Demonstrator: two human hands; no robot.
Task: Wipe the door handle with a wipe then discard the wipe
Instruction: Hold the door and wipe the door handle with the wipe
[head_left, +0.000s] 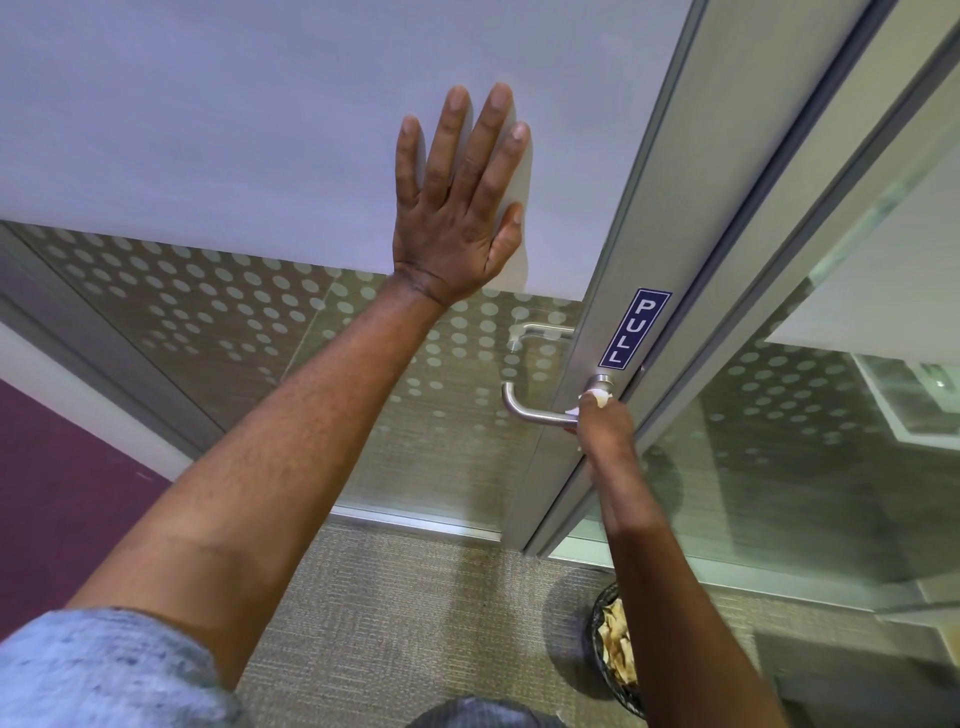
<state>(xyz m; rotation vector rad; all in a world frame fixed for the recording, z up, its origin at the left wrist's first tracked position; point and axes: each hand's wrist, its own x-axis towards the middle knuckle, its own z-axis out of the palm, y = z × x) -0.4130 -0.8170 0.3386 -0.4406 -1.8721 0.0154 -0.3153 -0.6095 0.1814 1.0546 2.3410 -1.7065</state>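
Observation:
A brushed metal lever door handle (524, 408) juts from the grey door stile under a blue PULL sticker (635, 328). My right hand (605, 426) is closed around the handle's inner end near its round base, pressing a small white wipe (600, 400) against the metal; only scraps of the wipe show past my fingers. My left hand (460, 202) lies flat with fingers spread on the frosted white band of the glass door, well above and left of the handle.
A black mesh waste bin (615, 654) holding crumpled paper stands on the carpet below my right forearm. A second handle (540, 332) shows through the dotted glass. The door frame (769, 249) and a glass side panel lie to the right.

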